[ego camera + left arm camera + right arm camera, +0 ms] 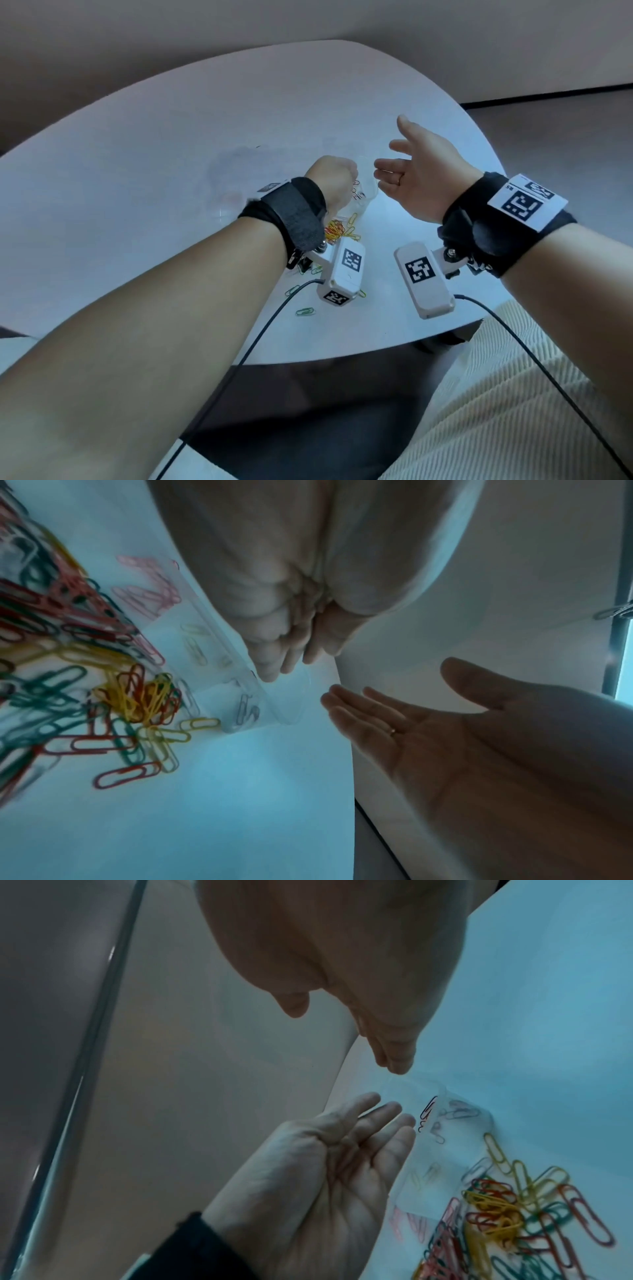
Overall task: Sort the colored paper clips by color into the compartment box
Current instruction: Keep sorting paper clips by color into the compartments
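A clear compartment box [363, 200] lies on the white table [164, 164], partly under my left hand [334, 178]. The box [219, 653] holds pink clips in one compartment, pale ones in another and grey ones at its near end. My left hand [383, 1115] has straight fingers whose tips touch the box's rim [441, 1153], beside a dark red clip [426, 1112]. It holds nothing that I can see. My right hand [400, 164] hovers open, palm turned towards the left hand, and is empty. A mixed pile of coloured clips [78, 674] lies beside the box.
Several loose green clips [305, 311] lie near the table's front edge, below the left wrist camera. Black cables [260, 332] run from both wrist cameras off the front edge. My lap in cream ribbed cloth [513, 404] is at the lower right.
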`<state>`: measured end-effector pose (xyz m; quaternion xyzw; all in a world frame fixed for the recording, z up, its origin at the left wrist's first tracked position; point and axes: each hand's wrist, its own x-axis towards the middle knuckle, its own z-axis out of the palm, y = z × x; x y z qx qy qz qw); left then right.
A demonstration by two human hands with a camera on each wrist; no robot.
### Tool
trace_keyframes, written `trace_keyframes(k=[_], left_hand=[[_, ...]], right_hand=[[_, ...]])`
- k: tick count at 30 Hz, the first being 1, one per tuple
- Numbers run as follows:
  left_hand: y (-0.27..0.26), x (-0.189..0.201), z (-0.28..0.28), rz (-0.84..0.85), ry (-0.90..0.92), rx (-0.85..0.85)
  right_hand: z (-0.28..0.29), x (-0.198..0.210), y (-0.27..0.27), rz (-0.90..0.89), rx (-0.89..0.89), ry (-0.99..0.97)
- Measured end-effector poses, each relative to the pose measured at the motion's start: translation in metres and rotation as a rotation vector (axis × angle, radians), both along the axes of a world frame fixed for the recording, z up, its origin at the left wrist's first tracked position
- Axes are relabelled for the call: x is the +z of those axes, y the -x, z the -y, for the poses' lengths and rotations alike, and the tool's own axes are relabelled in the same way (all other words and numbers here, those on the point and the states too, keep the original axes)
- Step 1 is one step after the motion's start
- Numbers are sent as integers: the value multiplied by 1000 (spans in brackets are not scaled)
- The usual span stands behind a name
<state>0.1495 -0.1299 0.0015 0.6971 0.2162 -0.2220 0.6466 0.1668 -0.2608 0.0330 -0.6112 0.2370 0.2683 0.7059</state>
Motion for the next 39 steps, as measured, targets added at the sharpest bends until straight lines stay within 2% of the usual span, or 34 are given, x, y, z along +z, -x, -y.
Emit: trace_keyframes(k=[4,8,14,18,23,29,32,39], left_hand=[[10,5,-3,51,52,33],[22,18,-23,195,-115,44],[65,17,-56,236,-383,-115],[100,-7,-73,170,-536,-212],[115,-42,-74,174,-627,-356],[106,-74,-62,449,-798,-718],[110,-88,-64,478,-845,-843],[108,-95,-77,502,-901,-796]], right_hand=[[8,2,10,55,28,22],[6,3,21,127,185,88],[-16,-17,40,447,648,604],[-27,-39,55,560,888,810],[-28,-66,64,484,940,961],[-24,-86,69,431,927,1025],[-24,-93,71,425,927,1052],[-22,-96,70,414,952,1034]])
